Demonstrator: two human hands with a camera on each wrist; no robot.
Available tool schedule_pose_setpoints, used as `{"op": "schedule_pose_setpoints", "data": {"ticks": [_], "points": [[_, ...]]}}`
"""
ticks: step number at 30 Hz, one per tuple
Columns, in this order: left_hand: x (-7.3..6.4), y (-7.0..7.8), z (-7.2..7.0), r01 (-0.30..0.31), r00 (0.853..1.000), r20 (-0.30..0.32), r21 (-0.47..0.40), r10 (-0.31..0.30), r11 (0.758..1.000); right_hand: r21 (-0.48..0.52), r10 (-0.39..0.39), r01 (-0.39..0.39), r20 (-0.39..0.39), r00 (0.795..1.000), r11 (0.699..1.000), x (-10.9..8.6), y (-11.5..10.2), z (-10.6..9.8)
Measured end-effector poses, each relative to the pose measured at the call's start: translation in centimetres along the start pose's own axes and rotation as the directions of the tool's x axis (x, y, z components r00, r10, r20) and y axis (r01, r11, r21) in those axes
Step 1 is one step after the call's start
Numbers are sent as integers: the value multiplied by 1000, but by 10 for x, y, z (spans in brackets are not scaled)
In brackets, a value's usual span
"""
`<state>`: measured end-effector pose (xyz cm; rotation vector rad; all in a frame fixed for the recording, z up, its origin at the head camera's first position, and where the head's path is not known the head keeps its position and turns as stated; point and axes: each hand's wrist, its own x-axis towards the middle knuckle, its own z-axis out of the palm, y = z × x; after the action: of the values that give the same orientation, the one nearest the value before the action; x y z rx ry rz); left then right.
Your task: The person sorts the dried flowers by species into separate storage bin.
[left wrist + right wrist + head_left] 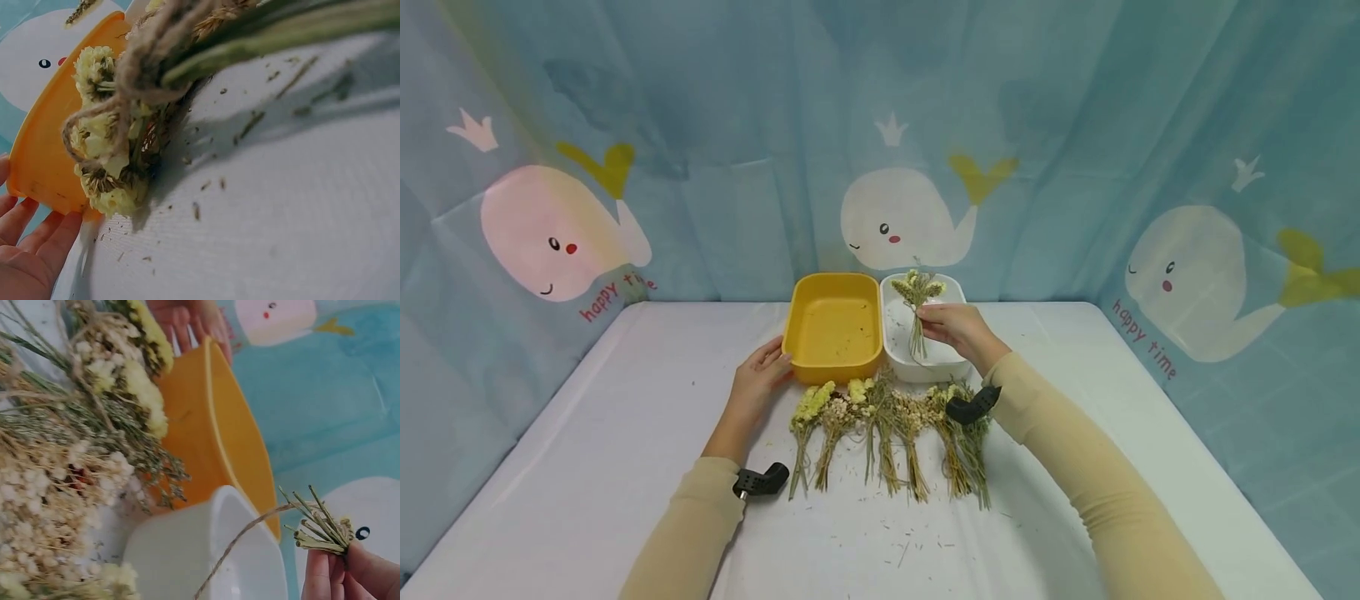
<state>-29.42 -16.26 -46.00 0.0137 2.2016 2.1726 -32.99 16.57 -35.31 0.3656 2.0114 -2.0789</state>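
In the head view, my right hand (955, 327) pinches a small bunch of dried flowers (917, 292) by its tied stems, over the white bin (955, 367). Its cut stem ends (319, 528) and a loose twine tail (240, 534) show in the right wrist view. My left hand (758, 373) touches the near left corner of the yellow bin (837, 372), its fingers (59, 240) straight along the outer wall. Several tied dried flower bunches (891, 425) lie in a row in front of both bins, yellow flower heads (812, 402) at the left end.
Both bins stand side by side at the back of the white table (685, 400). Bits of stem and leaf (904, 554) are scattered on the cloth and inside the bins. A blue curtain (737, 225) with whale prints hangs behind and along both sides.
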Motion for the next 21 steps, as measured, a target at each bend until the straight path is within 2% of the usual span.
{"op": "schedule_pose_setpoints", "data": {"ticks": [11,15,21], "points": [[-1,2,1,8,1000,0,-37,-8,999,41,2,-2,-15,1000,999,13,-5,0],[0,1,-1,23,1000,-8,-16,-23,1000,59,3,-1,-26,1000,998,21,-5,4],[2,-1,-1,27,1000,-14,7,-27,1000,35,26,-24,-58,998,999,33,3,7]]}}
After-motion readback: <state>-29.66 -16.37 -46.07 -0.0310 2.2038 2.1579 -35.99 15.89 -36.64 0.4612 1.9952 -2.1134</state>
